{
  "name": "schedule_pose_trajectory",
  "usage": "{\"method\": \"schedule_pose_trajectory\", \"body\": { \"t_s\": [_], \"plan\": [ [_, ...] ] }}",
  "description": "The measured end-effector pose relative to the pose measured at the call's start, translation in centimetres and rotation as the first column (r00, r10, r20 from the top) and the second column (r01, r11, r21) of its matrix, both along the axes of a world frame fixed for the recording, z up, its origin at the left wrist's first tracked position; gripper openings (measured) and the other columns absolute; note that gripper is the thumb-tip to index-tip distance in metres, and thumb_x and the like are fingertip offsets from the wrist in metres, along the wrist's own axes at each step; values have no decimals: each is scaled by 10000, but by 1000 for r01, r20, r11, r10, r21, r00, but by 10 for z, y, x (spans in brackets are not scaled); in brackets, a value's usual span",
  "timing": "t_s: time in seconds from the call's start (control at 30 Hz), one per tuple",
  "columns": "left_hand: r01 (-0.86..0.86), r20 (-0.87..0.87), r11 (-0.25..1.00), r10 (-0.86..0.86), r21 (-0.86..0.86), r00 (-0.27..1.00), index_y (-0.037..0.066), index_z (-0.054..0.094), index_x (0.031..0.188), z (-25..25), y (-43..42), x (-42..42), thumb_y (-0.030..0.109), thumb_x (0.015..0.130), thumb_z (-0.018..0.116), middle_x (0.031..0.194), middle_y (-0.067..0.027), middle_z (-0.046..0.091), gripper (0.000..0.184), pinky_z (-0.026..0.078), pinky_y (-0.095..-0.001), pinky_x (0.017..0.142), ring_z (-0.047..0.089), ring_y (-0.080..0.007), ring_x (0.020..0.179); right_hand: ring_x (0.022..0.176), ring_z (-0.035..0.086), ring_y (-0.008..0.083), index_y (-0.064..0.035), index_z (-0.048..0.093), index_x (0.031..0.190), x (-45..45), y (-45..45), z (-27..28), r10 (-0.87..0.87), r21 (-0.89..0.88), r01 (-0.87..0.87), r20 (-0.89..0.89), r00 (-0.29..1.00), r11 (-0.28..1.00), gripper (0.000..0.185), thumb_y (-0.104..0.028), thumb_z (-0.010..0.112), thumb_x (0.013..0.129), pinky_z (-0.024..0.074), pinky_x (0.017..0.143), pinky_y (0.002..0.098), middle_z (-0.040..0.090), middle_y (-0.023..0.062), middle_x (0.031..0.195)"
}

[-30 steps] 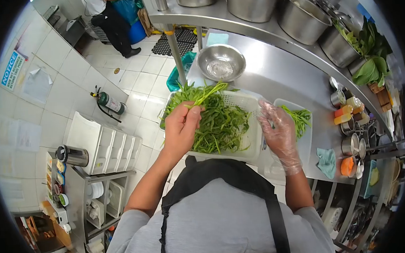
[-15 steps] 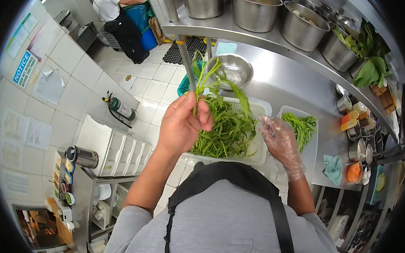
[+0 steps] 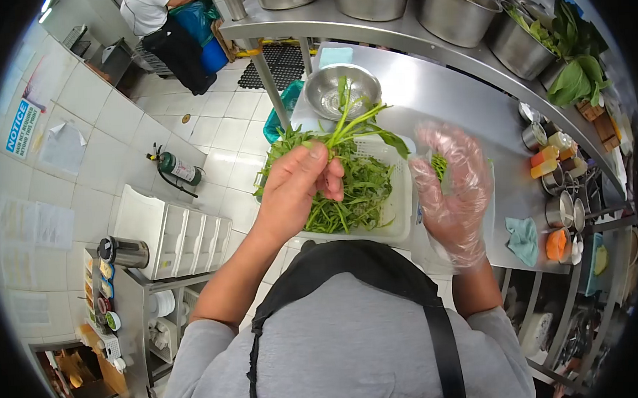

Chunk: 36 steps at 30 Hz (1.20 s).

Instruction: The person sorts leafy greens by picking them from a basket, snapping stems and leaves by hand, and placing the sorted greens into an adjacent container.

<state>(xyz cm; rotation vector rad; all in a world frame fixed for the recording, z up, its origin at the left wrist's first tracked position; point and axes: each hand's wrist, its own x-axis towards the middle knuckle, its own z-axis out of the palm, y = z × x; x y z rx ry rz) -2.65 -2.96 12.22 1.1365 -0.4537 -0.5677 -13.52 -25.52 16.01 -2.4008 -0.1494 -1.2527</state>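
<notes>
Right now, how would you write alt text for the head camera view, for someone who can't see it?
A bare left hand pinches a few leafy green stems above a white basket of greens, while the right hand, in a clear glove, is open beside it. A metal bowl sits beyond the basket; another person stands at upper left.

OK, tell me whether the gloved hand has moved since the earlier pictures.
Yes. The gloved right hand has shifted rightward across the smaller pile of greens, now hiding most of what showed beside it before.
</notes>
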Motion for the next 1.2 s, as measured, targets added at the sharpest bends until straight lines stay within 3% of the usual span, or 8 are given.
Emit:
{"method": "schedule_pose_trajectory", "body": {
  "t_s": [0.2, 0.4, 0.5, 0.6, 0.7, 0.8, 0.9, 1.2],
  "plan": [
    [202, -175, 976, -213, -76, 961, 48, 591, 902, -4, -13, -10, 399, 1174, 512, 757, -91, 576, 451, 519, -365, 690, 619, -250, 713, 960, 711, 310, -61, 789, 1078, 22, -1, 21, 101, 4, -101, -62, 993, 995, 189, -21, 827, 897, 569, 827, 431, 735, 104, 1037],
    [141, -182, 989, -145, -35, 972, 59, 566, 859, -11, -10, -5, 410, 1164, 489, 719, -78, 524, 472, 471, -349, 664, 559, -238, 666, 884, 716, 314, -42, 761, 1040, 26, -9, 8, 103, 29, -101, -42, 994, 994, 177, -5, 840, 886, 572, 777, 416, 730, 117, 971],
    [171, -232, 979, -192, -110, 953, 48, 590, 900, -13, -8, -1, 376, 1158, 495, 728, -69, 542, 429, 499, -348, 705, 590, -220, 687, 902, 725, 297, -34, 765, 1056, 30, -5, 3, 165, 204, -143, -95, 982, 968, 155, -10, 827, 916, 577, 799, 402, 743, 120, 999],
    [263, -259, 948, -304, -181, 917, 90, 558, 852, -13, -9, 3, 389, 1158, 459, 713, -37, 508, 439, 454, -342, 676, 528, -205, 661, 909, 731, 255, -34, 781, 1105, 34, -4, -2, 232, 376, -159, -157, 960, 913, 165, -2, 800, 944, 583, 831, 371, 756, 114, 1016],
    [290, -492, 832, -522, -473, 697, 160, 485, 785, -21, -8, 8, 362, 1152, 408, 668, 37, 445, 426, 398, -321, 634, 450, -161, 636, 932, 723, 209, -43, 788, 1177, 40, -12, -8, 228, 472, -152, -109, 967, 868, 226, 10, 776, 958, 580, 865, 334, 760, 102, 1070],
    [244, -501, 702, -668, -669, 549, 189, 475, 781, -20, -5, 15, 328, 1131, 406, 671, 73, 452, 382, 401, -310, 638, 434, -124, 620, 956, 712, 186, -50, 783, 1229, 38, -25, 3, 122, 361, -105, -24, 992, 927, 279, 13, 774, 958, 574, 888, 315, 755, 99, 1142],
    [198, -506, 658, -708, -727, 492, 194, 486, 784, -21, -3, 17, 321, 1118, 413, 672, 73, 471, 365, 408, -309, 639, 445, -106, 617, 975, 707, 183, -53, 779, 1247, 31, -33, 9, 45, 408, -35, -15, 999, 912, 298, 7, 780, 955, 573, 898, 315, 747, 99, 1200],
    [183, -520, 656, -713, -733, 471, 189, 493, 779, -18, -5, 13, 309, 1115, 415, 676, 65, 496, 366, 412, -312, 631, 461, -112, 621, 1118, 710, 307, -109, 785, 1213, 23, -33, 5, -13, 53, 12, 17, 1000, 999, 287, -47, 789, 932, 579, 975, 424, 749, 72, 1200]
  ]
}}
